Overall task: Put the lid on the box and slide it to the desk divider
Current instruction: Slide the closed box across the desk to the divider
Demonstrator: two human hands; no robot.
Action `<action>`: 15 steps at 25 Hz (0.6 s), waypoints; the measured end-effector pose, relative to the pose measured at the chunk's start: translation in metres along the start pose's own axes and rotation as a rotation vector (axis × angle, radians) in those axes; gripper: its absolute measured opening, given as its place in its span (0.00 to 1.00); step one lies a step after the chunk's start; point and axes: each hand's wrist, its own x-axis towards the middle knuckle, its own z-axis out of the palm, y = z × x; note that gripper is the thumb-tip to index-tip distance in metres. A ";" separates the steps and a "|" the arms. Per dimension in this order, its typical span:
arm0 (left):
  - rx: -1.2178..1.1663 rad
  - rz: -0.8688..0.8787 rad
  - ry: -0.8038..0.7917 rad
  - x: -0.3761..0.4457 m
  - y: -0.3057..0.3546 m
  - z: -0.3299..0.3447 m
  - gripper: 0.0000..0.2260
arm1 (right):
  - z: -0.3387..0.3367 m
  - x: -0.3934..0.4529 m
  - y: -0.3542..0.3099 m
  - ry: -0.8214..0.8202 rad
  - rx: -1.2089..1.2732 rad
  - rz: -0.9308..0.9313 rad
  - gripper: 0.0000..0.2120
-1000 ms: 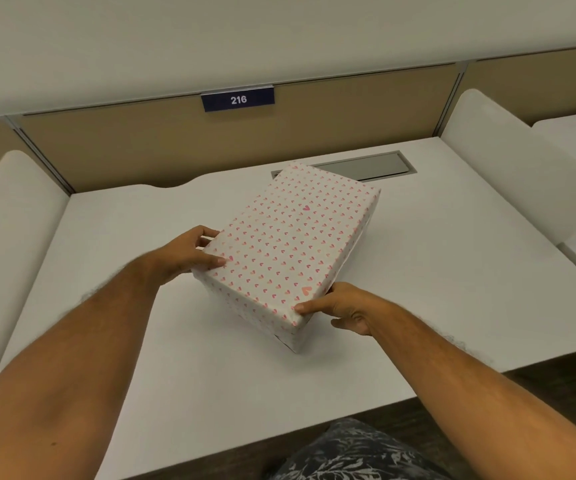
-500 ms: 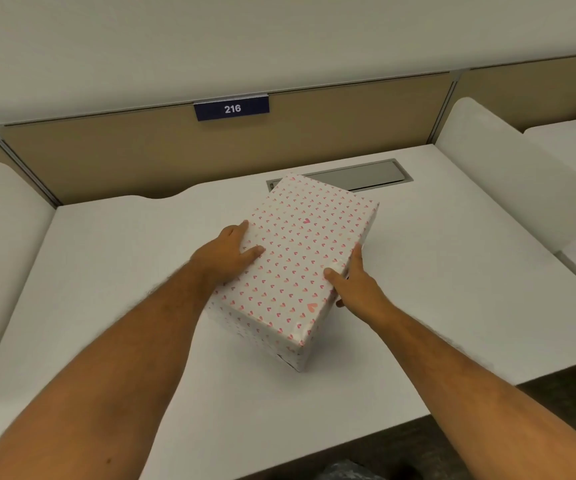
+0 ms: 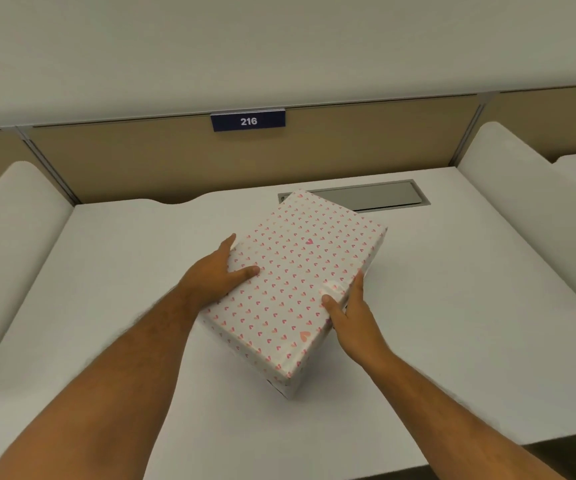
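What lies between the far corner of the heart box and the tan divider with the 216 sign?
In the head view, the box already overlaps the grey cable hatch; past it only bare white desk reaches the divider.
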 end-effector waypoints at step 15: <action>-0.185 -0.107 0.103 -0.007 -0.028 -0.017 0.47 | 0.043 0.006 -0.017 0.128 0.269 0.023 0.36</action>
